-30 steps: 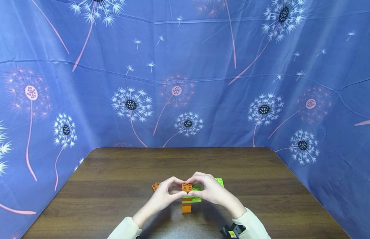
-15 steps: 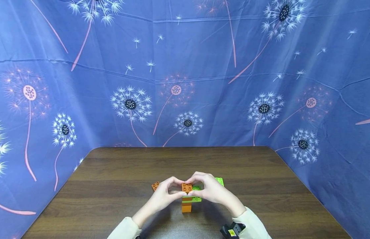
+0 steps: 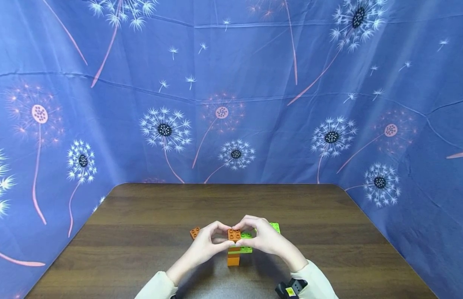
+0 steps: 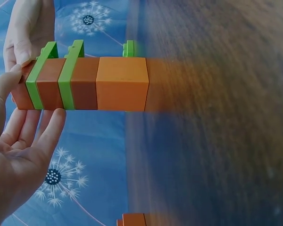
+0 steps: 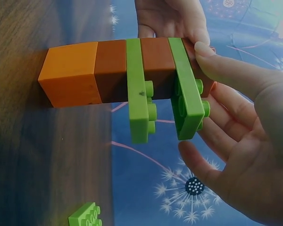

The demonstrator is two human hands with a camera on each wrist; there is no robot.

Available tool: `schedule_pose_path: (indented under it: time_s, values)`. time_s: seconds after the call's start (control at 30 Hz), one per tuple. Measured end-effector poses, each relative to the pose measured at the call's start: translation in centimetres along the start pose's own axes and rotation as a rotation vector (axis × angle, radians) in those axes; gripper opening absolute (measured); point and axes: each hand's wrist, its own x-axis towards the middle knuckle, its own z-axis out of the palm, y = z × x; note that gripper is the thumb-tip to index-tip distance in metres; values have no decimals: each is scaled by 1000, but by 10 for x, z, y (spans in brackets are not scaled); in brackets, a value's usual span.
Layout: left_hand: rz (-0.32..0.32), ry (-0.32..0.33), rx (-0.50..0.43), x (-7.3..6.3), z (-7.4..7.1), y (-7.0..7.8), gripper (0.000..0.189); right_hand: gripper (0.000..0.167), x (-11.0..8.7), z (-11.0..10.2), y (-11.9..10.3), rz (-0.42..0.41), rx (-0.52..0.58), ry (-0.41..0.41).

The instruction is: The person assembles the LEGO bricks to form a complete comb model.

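A tower of toy building bricks stands upright on the table. At its foot is a light orange brick [image 4: 122, 84], with a brown-orange brick [image 5: 111, 63] on it. Above come a lower green plate [image 5: 137, 117], another brown-orange brick and an upper green plate [image 5: 191, 110]. Both plates stick out to the right, studs showing. A brown-orange top brick [image 3: 234, 235] caps the tower. My left hand [image 3: 205, 244] pinches this top brick between thumb and fingers from the left. From the right, my right hand [image 3: 264, 237] pinches it too, thumbs and fingertips nearly meeting.
A loose brown-orange brick [image 3: 195, 232] lies just beyond the left hand. Behind the right hand is a loose green brick [image 3: 275, 227], partly hidden. The wooden table [image 3: 141, 207] ends at a blue dandelion-print cloth [image 3: 201, 145] behind it.
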Motion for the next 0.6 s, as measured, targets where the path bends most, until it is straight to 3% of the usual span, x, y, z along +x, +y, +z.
schedule_pose_path:
  time_s: [0.37,0.6]
  values:
    - [7,3,-26,-4,3,-1,34,34,-3,2,1,59,34,-22]
    - [28,-5,-13,-3,1,0,34,38,-4,1,1,28,3,-19]
